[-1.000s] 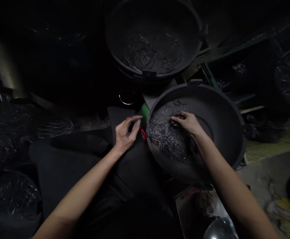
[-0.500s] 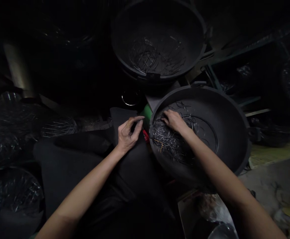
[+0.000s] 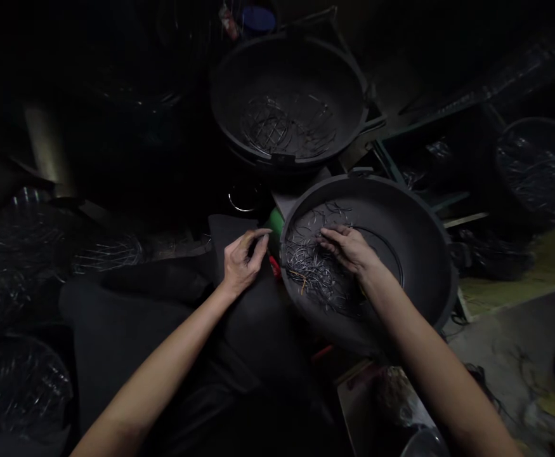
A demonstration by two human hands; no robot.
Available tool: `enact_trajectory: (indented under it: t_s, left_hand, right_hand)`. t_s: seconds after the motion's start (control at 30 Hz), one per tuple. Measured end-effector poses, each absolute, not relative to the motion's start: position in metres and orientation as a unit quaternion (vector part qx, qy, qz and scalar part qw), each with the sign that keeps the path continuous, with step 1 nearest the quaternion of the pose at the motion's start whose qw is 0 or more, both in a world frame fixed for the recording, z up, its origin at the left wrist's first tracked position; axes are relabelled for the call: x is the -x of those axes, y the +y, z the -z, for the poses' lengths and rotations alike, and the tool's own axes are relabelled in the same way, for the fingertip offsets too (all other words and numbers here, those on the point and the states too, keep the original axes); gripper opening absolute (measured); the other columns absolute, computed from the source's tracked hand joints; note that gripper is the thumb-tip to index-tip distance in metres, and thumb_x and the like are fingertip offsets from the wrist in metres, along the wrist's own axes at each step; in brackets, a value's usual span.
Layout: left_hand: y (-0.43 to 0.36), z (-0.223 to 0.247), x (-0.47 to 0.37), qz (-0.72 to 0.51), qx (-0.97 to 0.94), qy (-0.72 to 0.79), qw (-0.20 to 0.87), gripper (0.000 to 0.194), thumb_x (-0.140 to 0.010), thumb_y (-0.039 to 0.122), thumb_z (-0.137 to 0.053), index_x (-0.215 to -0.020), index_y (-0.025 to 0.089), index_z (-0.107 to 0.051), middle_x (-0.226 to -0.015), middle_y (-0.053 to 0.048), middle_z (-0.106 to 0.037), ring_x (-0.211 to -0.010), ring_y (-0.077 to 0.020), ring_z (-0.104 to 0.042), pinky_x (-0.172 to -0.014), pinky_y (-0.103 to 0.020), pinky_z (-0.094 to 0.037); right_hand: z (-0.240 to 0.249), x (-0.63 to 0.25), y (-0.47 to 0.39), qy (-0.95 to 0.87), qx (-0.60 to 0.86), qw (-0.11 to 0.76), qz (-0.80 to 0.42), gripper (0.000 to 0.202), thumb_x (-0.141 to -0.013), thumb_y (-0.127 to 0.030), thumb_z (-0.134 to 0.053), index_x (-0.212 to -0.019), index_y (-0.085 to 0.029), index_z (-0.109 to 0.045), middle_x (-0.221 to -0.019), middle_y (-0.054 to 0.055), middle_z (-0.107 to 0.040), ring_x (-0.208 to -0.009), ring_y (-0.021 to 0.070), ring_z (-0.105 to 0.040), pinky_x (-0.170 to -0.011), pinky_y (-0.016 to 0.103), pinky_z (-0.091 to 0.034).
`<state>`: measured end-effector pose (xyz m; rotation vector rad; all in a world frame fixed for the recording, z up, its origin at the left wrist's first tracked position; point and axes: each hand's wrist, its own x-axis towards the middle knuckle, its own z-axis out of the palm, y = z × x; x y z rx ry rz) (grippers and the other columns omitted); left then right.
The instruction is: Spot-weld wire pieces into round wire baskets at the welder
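Wire pcs [image 3: 308, 265] looked metal, semi-glossy; nr basin [image 3: 422, 247] was matt, smooth, plastic-like; far basin [image 3: 277, 70] ditto; lap cover [image 3: 120, 336] matt, cloth-like.

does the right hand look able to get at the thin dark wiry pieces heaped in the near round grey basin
Probably yes: the right hand is over the open grey basin, beside the thin wiry pieces, and nothing visible blocks the way.

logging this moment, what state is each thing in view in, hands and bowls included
near bowl: uncovered, partly filled
wire pieces: loose, heaped toward that bowl's left side
left hand: curled, thumb and index tips close together
right hand: fingers bent over the wire pieces
far bowl: uncovered, wires inside
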<state>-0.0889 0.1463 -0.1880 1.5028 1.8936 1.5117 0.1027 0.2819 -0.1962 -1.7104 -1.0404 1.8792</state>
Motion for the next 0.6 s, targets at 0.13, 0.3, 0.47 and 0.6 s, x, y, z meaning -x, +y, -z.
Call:
enact_trajectory:
  t_s: [0.13, 0.3, 0.47, 0.6]
  left_hand:
    - [0.143, 0.189, 0.088, -0.523, -0.524, 0.658, 0.135, 0.014, -0.088, 0.020, -0.054, -0.097, 0.018, -0.064, -0.083, -0.001, -0.069, -0.074, -0.0093, -0.065, -0.070, -0.018, -0.049]
    - [0.140, 0.186, 0.091, -0.521, -0.510, 0.666, 0.157, 0.016, -0.090, 0.025, -0.050, -0.097, 0.020, -0.064, -0.085, -0.002, -0.069, -0.077, -0.0107, -0.065, -0.072, -0.020, -0.049]
    - [0.209, 0.176, 0.125, -0.438, -0.575, 0.683, 0.106, 0.026, -0.091, 0.036, -0.047, -0.106, 0.020, -0.060, -0.100, -0.008, -0.065, -0.096, -0.0203, -0.061, -0.086, -0.035, -0.047]
    - [0.297, 0.192, 0.157, -0.330, -0.689, 0.640, 0.074, 0.051, -0.075, 0.044, -0.067, -0.121, 0.024, -0.053, -0.121, -0.013, -0.054, -0.123, -0.0324, -0.044, -0.099, -0.049, -0.035]
  right_hand:
    - [0.198, -0.103, 0.282, -0.385, 0.619, 0.182, -0.660, 0.021, -0.069, -0.014, -0.071, -0.076, -0.017, -0.051, -0.069, -0.003, -0.060, -0.060, 0.0080, -0.063, -0.055, 0.014, -0.053]
    - [0.206, -0.114, 0.296, -0.620, 0.644, 0.125, -0.430, 0.017, -0.070, -0.026, -0.069, -0.072, -0.017, -0.055, -0.065, 0.001, -0.062, -0.059, 0.0144, -0.061, -0.058, 0.026, -0.050]
    - [0.208, -0.123, 0.326, -0.688, 0.614, 0.163, -0.351, 0.021, -0.074, -0.036, -0.062, -0.085, -0.018, -0.060, -0.071, 0.004, -0.065, -0.061, 0.0174, -0.060, -0.060, 0.031, -0.049]
    - [0.207, -0.115, 0.353, -0.733, 0.576, 0.200, -0.300, 0.029, -0.078, -0.045, -0.059, -0.089, -0.018, -0.063, -0.074, 0.006, -0.065, -0.062, 0.0184, -0.059, -0.059, 0.034, -0.048]
